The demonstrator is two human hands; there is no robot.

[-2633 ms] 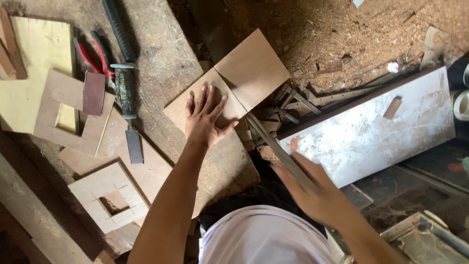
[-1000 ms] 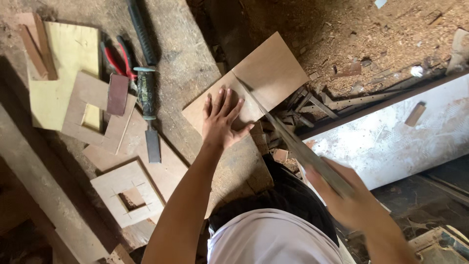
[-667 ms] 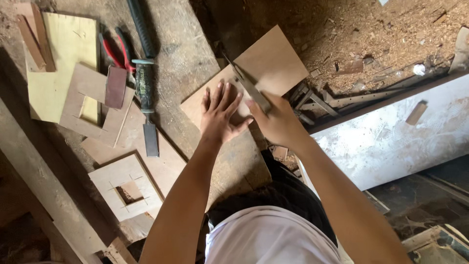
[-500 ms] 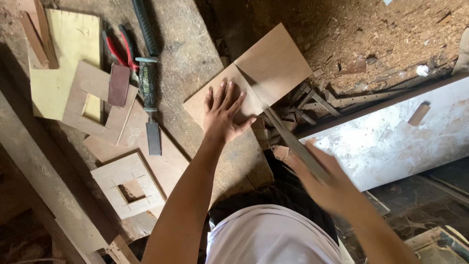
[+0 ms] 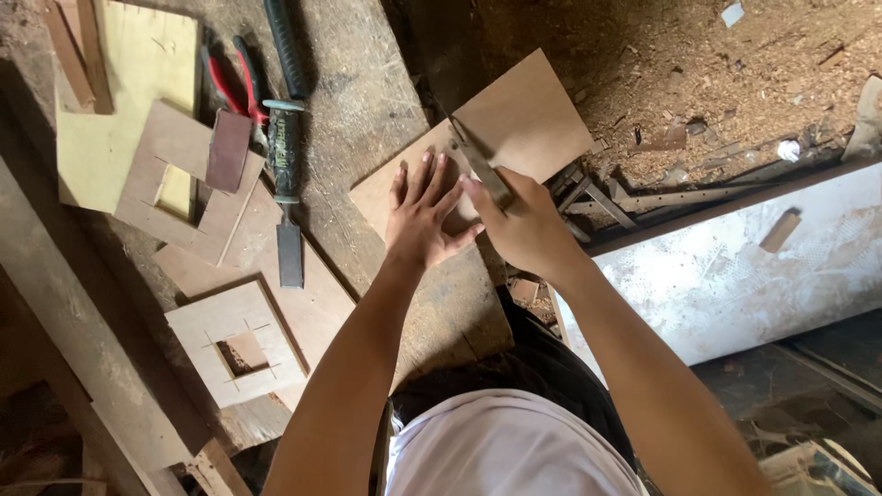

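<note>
The flat brown rectangular wooden board (image 5: pixel 514 129) lies centre-top of the frame, overhanging the edge of the worn grey plank workbench (image 5: pixel 367 83). The left hand (image 5: pixel 424 216) presses down on it, fingers spread and released. The right hand (image 5: pixel 524 225) is clenched around the slim metal saw blade (image 5: pixel 480 170), set across the board. Sawdust-covered ground (image 5: pixel 698 73) fills the upper right; a green-handled chisel (image 5: pixel 285 197) and red-handled pliers (image 5: pixel 234 78) rest upper left. Half a second ago the right hand was drawn back toward lower right; now it's pushed forward beside the left.
</note>
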